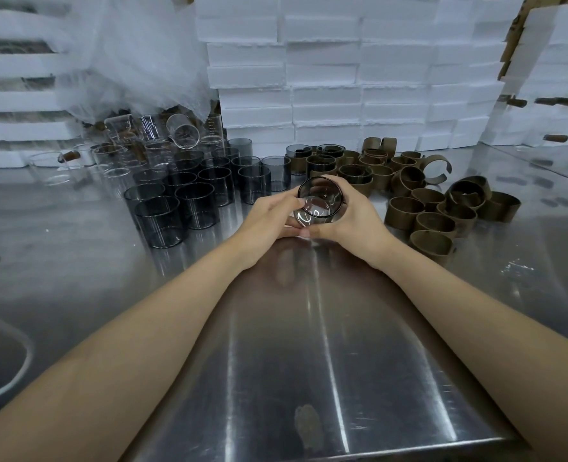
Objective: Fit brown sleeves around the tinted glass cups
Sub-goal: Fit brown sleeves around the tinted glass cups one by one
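Observation:
Both hands hold one tinted glass cup (320, 201) above the steel table, tilted with its mouth toward the camera. My left hand (269, 221) grips its left side, thumb at the rim. My right hand (355, 221) wraps its right side. No sleeve shows on this cup. Bare tinted cups (189, 201) stand in a cluster to the left. Loose brown sleeves (432, 211) lie in a heap to the right. Behind the hands stand cups with sleeves fitted (322, 161).
The steel table (309, 328) stretches toward me. Clear glass cups (126, 145) stand and lie at the back left under crumpled plastic wrap (136, 61). White foam boxes (342, 78) are stacked along the back. A curved pale rim (19, 371) shows at the lower left.

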The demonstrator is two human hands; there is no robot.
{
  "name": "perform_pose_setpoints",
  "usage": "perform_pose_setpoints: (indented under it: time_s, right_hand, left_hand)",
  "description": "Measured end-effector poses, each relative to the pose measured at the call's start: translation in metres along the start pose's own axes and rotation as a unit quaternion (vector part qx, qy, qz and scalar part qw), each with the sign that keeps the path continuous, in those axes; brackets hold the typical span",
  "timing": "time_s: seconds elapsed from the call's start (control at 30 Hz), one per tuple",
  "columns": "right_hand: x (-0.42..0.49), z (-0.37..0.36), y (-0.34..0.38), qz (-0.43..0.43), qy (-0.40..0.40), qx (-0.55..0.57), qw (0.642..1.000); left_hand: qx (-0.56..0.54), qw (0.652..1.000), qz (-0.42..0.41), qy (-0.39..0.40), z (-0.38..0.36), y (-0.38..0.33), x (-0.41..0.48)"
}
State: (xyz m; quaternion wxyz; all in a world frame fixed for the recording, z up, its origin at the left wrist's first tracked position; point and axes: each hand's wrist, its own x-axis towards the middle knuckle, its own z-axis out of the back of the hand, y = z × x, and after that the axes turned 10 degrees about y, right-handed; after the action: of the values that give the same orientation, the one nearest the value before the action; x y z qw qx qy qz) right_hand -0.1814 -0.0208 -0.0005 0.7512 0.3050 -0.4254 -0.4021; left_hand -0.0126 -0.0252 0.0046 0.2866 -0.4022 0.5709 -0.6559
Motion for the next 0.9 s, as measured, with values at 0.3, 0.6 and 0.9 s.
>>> perform_pose_setpoints:
  time_s: [0.3, 0.6, 0.9]
  right_hand:
    - [-0.002, 0.000, 0.006, 0.017, 0.023, -0.013, 1.000]
    - [-0.007, -0.002, 0.021, 0.092, 0.064, -0.149, 0.982]
    - [-0.007, -0.002, 0.025, 0.076, 0.087, -0.187, 0.976]
  left_hand:
    - [0.001, 0.999, 0.014, -0.035, 0.001, 0.000, 0.001]
    - [0.023, 0.998, 0.022, -0.052, -0.001, -0.003, -0.002]
    - [0.118, 0.991, 0.018, -0.059, -0.002, -0.002, -0.002]
